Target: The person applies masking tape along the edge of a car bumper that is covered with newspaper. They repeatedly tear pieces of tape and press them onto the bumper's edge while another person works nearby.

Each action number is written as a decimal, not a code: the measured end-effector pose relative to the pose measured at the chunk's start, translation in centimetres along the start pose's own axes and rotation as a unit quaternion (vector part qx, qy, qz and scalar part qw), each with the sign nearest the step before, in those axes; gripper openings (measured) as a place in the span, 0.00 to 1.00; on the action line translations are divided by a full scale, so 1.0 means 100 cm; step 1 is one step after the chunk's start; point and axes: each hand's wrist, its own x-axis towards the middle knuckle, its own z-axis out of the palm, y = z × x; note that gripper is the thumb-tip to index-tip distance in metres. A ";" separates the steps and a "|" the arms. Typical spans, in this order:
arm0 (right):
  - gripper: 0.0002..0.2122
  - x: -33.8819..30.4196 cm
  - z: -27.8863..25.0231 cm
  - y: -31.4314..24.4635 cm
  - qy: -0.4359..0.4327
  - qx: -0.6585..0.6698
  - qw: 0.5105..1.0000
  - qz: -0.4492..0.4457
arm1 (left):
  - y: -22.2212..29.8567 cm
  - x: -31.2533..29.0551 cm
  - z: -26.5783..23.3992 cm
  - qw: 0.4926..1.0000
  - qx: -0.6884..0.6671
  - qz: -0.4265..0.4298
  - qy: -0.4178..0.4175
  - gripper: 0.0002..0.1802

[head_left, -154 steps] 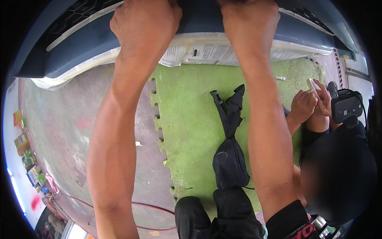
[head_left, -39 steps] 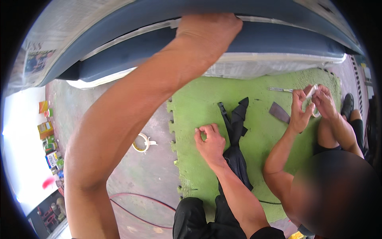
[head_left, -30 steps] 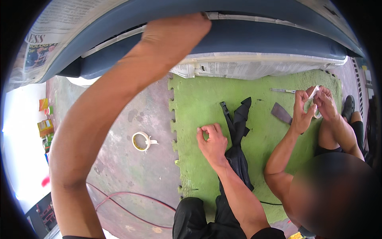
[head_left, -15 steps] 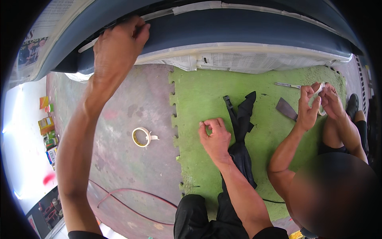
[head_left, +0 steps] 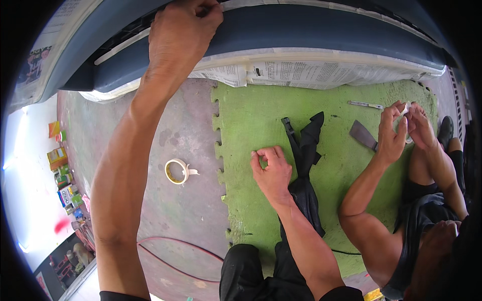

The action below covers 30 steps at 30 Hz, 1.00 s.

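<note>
My left hand reaches up to a blue-grey vehicle bumper, its curled fingers at a slot lined with pale masking tape. The fingertips are partly hidden, so what they grip, if anything, does not show. Over a green foam mat hovers my right hand, thumb and fingers drawn together; I cannot make out anything between them. Just right of it lies a black strapped cloth item. To the left, on the floor, a roll of masking tape has a loose end sticking out.
Newspaper masking hangs along the bumper's lower edge. At right a co-worker's hands handle white tape. Near them lie a putty knife and a cutter-like tool. A red hose curves over the floor. Cans and boxes stand far left.
My left hand has slid right and farther up along the bumper's slot. My right hand stays put. The co-worker's head has shifted toward the lower right; their hands have moved slightly.
</note>
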 end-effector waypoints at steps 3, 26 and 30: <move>0.08 -0.001 -0.001 -0.002 -0.007 -0.002 1.000 0.014 | -0.009 0.003 0.003 0.999 -0.010 0.030 0.007 0.11; 0.12 0.178 -0.094 -0.098 0.189 0.024 0.954 -0.232 | -0.036 0.008 0.001 0.988 -0.138 0.057 -0.050 0.09; 0.14 0.209 -0.094 -0.107 0.200 -0.103 0.924 -0.310 | -0.022 0.008 0.001 0.989 -0.130 0.059 -0.033 0.11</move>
